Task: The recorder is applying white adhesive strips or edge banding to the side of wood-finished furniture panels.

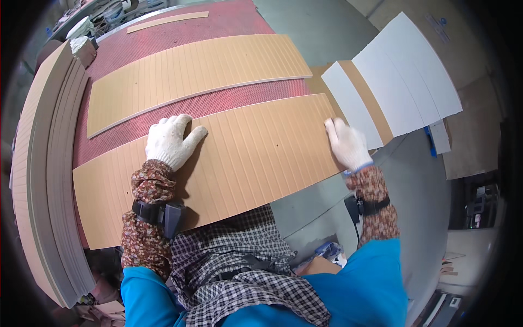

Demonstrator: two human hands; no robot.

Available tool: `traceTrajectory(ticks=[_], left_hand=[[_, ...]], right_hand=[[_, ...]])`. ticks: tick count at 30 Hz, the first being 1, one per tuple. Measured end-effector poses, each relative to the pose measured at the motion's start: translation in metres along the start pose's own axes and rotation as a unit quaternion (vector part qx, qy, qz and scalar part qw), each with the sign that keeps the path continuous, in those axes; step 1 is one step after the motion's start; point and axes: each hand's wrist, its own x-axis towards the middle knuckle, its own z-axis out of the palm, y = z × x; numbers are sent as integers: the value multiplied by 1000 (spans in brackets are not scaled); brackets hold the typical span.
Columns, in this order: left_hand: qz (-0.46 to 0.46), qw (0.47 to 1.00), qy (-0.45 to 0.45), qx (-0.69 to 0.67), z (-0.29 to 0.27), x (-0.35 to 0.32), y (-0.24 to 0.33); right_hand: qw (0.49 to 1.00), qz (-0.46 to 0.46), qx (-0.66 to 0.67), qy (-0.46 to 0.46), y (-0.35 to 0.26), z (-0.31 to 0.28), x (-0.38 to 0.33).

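A long tan grooved board (256, 158) lies on a red textured worktable (180, 38) in front of me. My left hand (170, 140), in a white glove, rests flat on the board's far edge with fingers spread. My right hand (347, 144), also gloved, is at the board's right end, fingers curled over its edge; it seems to grip the board. A second grooved board (185, 79) lies parallel just beyond, apart from the near one.
A thick stack of boards (46, 180) stands along the left. White panels with a tan strip (397, 82) lie at the right. A thin tan strip (166, 22) sits at the table's far side. Grey floor and clutter lie at the lower right.
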Motion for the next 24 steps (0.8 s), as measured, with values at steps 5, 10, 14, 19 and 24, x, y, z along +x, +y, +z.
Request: traceTrajectory(ticks=[5, 10, 14, 19, 24], left_hand=[[-3, 1000, 0, 4, 1, 1, -1], [-21, 1000, -18, 8, 1, 4, -1], [-5, 1000, -5, 12, -1, 2, 0], [-32, 999, -38, 1, -4, 3, 2], [-26, 999, -35, 11, -4, 3, 2]], right_hand=[[996, 72, 50, -22, 6, -11, -102], [995, 82, 18, -48, -2, -8, -150], [993, 102, 60, 22, -6, -8, -149], [996, 77, 44, 7, -13, -12, -135], [997, 68, 38, -15, -16, -17, -118]])
